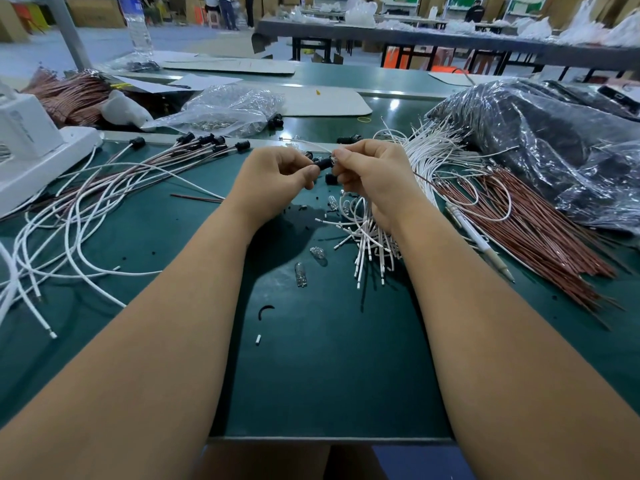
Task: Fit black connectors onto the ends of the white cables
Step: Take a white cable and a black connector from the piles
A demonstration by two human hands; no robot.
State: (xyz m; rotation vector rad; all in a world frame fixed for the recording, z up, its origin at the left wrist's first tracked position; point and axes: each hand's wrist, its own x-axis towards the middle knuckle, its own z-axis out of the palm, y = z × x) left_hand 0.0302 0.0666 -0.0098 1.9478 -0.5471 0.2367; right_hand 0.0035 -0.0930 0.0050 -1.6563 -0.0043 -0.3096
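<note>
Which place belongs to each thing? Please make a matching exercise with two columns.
Things:
1. black connector
2. pen
3. brown wire bundle
4. water bottle

Places:
A. far left, standing behind the bench
B. spread at the right
C. between both hands
D. just left of the brown wires

Pairs: 1-C, 2-D, 3-B, 4-A

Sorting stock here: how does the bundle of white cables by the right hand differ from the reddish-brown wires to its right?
The white cables are thicker and curl in loops; the reddish-brown wires are thinner and lie straight, fanned out. The right hand covers part of the white cables only. Both lie loose on the green table.
</note>
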